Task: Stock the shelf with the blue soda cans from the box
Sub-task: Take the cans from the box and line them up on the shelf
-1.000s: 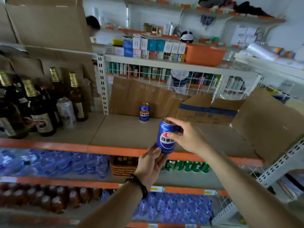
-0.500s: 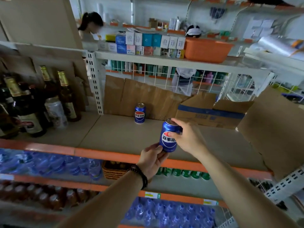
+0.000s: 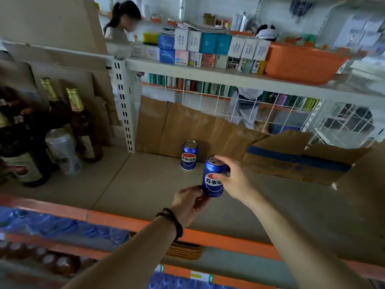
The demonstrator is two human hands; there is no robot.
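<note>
Counting two blue soda cans

Both bare forearms reach up from the lower edge toward mid-frame, the right hand curled with thumb and fingers pinching, the left hand, beaded bracelet at its wrist, cupped just below.

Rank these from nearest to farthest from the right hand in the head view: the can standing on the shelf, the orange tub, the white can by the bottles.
From the right hand:
1. Can standing on the shelf: just left and behind, against the cardboard.
2. White can: far left, beside the brown bottles.
3. Orange tub: shelf above, up and right, well back.
</note>
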